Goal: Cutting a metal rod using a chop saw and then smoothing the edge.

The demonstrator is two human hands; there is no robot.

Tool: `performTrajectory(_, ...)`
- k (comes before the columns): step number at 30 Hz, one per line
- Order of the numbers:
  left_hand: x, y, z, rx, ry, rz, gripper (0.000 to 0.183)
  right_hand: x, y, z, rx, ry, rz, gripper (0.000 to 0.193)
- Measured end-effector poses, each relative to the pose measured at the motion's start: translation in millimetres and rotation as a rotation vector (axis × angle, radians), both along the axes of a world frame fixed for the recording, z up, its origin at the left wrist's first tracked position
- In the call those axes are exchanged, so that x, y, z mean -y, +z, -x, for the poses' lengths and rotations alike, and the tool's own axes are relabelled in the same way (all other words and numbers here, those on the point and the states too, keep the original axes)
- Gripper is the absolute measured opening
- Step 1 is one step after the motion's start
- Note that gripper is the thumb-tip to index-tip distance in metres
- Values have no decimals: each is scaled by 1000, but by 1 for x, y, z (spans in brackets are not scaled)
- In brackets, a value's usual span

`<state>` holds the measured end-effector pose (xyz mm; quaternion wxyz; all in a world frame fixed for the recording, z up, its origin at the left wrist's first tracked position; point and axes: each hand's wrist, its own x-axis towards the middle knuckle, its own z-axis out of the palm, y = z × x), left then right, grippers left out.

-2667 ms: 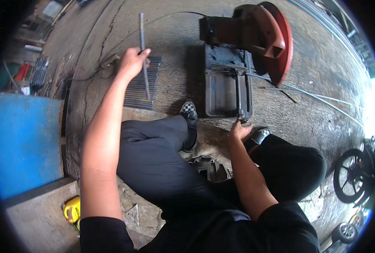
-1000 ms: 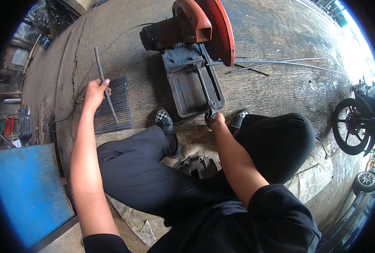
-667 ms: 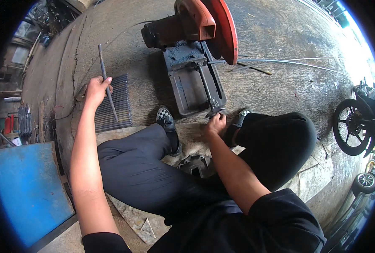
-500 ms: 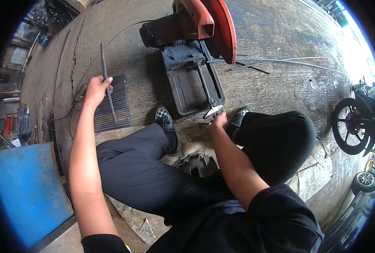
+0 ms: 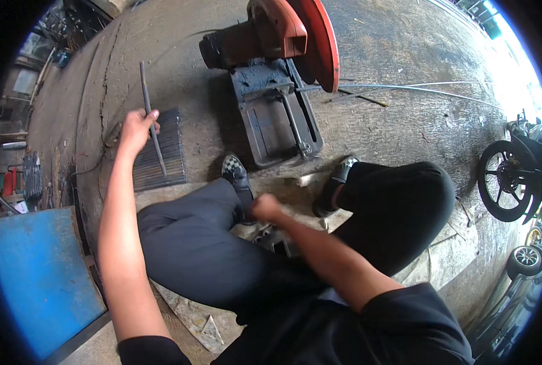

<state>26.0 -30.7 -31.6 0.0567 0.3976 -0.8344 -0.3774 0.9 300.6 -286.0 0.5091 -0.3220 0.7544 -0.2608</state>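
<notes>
I squat on a concrete floor. My left hand is stretched out to the left and grips a thin dark metal rod that points away from me, above a flat stack of similar rods. My right hand is closed in a fist between my knees, close to my left shoe; whether it holds anything is hidden. Ahead stands a cut-off saw with a red blade guard and a dark base.
A blue metal panel lies at the lower left. Long thin steel rods run across the floor to the right of the saw. A motorbike wheel stands at the right edge. Metal scraps lie by my left leg.
My right hand has pulled back from the saw's base toward my lap. My left hand still holds the rod over the stack.
</notes>
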Motion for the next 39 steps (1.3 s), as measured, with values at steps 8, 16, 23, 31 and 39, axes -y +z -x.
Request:
performTrajectory(8, -5, 1, 9, 26, -61, 42, 30, -17, -101, 30, 131, -992, 55, 40)
performTrajectory(16, 5, -5, 4, 17, -16, -25, 28, -18, -54, 89, -203, -1570, 322, 31)
performTrajectory(23, 2, 0, 3, 39, -23, 9, 28, -28, -43, 132, -36, -1695, 276, 27)
performTrajectory(31, -1, 1, 12, 8, -32, -43, 30, 6, 31, -43, -140, 102, 6, 28)
performTrajectory(39, -1, 4, 7, 80, -40, -2, 28, -22, -40, 33, 47, -945, -188, 57)
